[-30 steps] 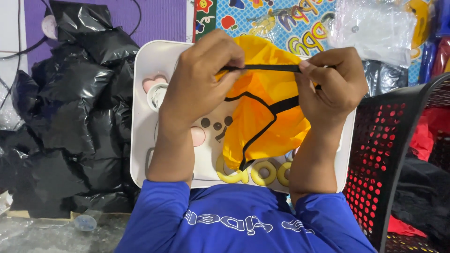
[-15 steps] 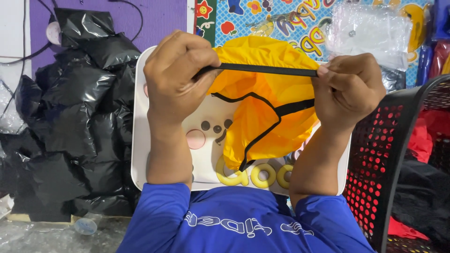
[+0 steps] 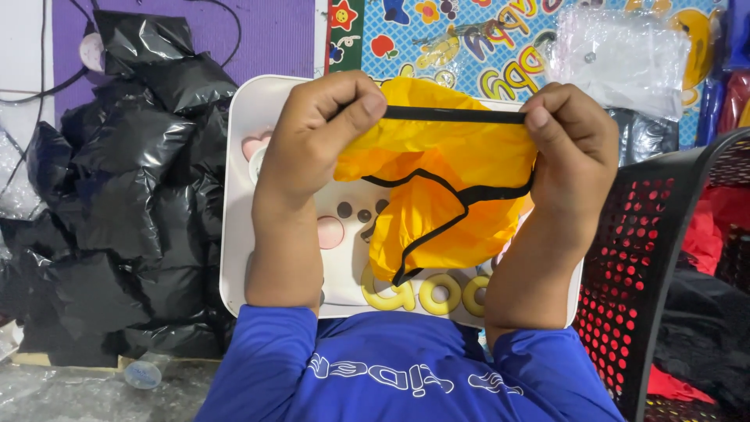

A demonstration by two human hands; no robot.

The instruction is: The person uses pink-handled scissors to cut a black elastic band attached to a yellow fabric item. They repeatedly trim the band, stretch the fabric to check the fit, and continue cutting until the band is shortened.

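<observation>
Both my hands hold up a yellow-orange fabric piece (image 3: 441, 203) with black elastic trim. My left hand (image 3: 316, 137) pinches the left end of its black band (image 3: 453, 115), and my right hand (image 3: 574, 148) pinches the right end, so the band is pulled straight between them. The cloth hangs crumpled below the band, over a white lap tray (image 3: 238, 234) with cartoon print and yellow letters. My blue sleeves show at the bottom.
A heap of black plastic bags (image 3: 117, 211) lies left of the tray. A black perforated basket (image 3: 656, 266) with red and dark cloth stands at the right. A clear plastic bag (image 3: 621, 59) rests on a colourful mat (image 3: 469, 39) behind.
My hands have moved apart and a little upward, stretching the black band longer and straighter. The yellow cloth now hangs more open beneath it.
</observation>
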